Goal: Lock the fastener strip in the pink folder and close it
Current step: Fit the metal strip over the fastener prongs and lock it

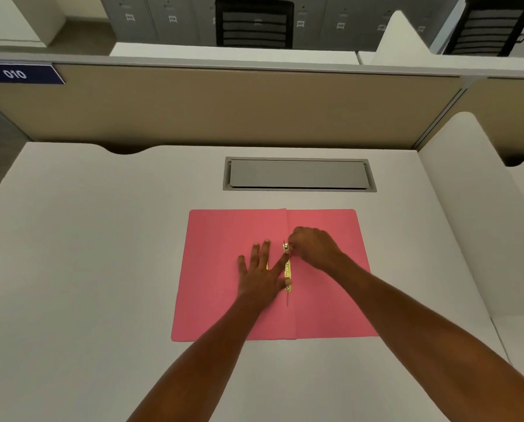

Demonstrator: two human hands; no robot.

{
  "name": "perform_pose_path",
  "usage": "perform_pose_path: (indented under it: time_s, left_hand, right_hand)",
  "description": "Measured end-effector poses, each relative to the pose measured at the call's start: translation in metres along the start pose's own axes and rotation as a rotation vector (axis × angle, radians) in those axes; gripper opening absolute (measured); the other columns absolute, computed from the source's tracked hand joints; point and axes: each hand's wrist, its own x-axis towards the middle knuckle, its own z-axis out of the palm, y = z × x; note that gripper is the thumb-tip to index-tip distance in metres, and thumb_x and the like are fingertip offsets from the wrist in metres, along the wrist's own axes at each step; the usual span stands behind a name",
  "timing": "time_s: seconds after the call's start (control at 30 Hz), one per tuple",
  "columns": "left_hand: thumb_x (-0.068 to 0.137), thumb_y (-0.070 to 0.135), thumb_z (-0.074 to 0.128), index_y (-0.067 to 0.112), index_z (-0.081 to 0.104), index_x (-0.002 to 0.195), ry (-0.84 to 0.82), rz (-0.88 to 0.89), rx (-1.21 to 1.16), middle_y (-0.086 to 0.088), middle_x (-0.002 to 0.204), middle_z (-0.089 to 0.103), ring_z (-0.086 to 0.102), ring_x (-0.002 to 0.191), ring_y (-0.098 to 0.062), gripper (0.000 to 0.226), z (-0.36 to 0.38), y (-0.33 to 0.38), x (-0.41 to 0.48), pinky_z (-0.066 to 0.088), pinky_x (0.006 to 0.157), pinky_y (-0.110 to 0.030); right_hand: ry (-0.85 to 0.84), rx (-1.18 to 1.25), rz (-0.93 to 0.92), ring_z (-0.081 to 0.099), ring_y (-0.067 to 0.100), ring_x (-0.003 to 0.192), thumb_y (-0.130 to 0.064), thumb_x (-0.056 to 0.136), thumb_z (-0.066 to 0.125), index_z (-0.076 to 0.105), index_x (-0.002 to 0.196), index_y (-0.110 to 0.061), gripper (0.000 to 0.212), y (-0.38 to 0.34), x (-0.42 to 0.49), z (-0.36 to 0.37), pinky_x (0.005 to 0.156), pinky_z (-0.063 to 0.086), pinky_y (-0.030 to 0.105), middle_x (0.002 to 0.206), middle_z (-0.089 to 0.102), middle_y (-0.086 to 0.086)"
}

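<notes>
Right hand (pixel 314 248) fingertips are pinching the top end of the shiny brass fastener strip (pixel 287 269); left hand (pixel 262 271) is lying splayed flat, bracing it. The matte pink folder (pixel 212 287) is lying open on the smooth white desk (pixel 81 269).

White desk (pixel 102 239), tan partition (pixel 224 108), black chairs (pixel 254 24) before grey lockers (pixel 151 19).

Both forearms are bare, no sleeves showing anywhere. The left hand (pixel 259 269) and right hand (pixel 314 246) wear nothing: no gloves, rings, or watch. Short nails on the fingers (pixel 266 248).
</notes>
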Motion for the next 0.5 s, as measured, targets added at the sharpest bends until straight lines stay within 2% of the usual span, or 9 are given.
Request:
perform_pose_path:
  time_s: [0.07, 0.13, 0.2, 0.33, 0.5]
  left_hand:
    - [0.106, 0.069, 0.031, 0.045, -0.008, 0.168, 0.003, -0.001, 0.005, -0.016, 0.178, -0.018, -0.012, 0.165, -0.045, 0.077, 0.0, 0.0, 0.0, 0.007, 0.127, -0.073]
    - [0.105, 0.069, 0.03, 0.045, -0.007, 0.167, 0.002, -0.004, -0.001, -0.016, 0.178, -0.018, -0.013, 0.165, -0.045, 0.076, 0.0, -0.001, 0.001, 0.006, 0.127, -0.073]
    - [0.105, 0.069, 0.031, 0.045, -0.004, 0.168, -0.002, -0.005, -0.01, -0.015, 0.178, -0.017, -0.013, 0.165, -0.044, 0.076, 0.0, -0.001, 0.001, 0.006, 0.127, -0.073]
    - [0.105, 0.07, 0.028, 0.045, -0.004, 0.168, 0.024, -0.005, -0.031, -0.012, 0.179, -0.016, -0.012, 0.166, -0.042, 0.075, 0.004, -0.003, 0.0, 0.006, 0.127, -0.073]
    - [0.103, 0.073, 0.024, 0.047, -0.009, 0.167, 0.062, -0.008, -0.055, -0.011, 0.179, -0.018, -0.014, 0.166, -0.041, 0.076, 0.011, -0.004, -0.001, 0.003, 0.126, -0.074]
  right_hand:
    - [0.005, 0.032, -0.039, 0.073, 0.031, 0.107, -0.014, 0.1, 0.065, 0.065, 0.135, -0.019, 0.035, 0.001, 0.002, 0.002, 0.082, 0.06, 0.038, 0.124, 0.069, 0.007]
    - [0.06, 0.042, -0.087, 0.073, 0.032, 0.108, -0.012, 0.1, 0.066, 0.049, 0.155, -0.023, 0.059, 0.001, 0.002, 0.004, 0.082, 0.063, 0.04, 0.137, 0.065, 0.006]
    - [0.104, 0.013, -0.155, 0.073, 0.03, 0.109, -0.011, 0.098, 0.068, 0.046, 0.158, -0.026, 0.065, 0.0, 0.004, 0.004, 0.08, 0.063, 0.04, 0.143, 0.062, 0.004]
    - [0.074, -0.064, -0.175, 0.072, 0.027, 0.105, -0.01, 0.098, 0.067, 0.071, 0.13, -0.017, 0.032, -0.002, 0.008, -0.003, 0.081, 0.061, 0.038, 0.125, 0.069, 0.005]
    - [0.052, -0.089, -0.115, 0.073, 0.028, 0.099, -0.008, 0.098, 0.067, 0.075, 0.12, -0.013, 0.024, -0.002, 0.011, -0.005, 0.083, 0.062, 0.039, 0.116, 0.072, 0.007]
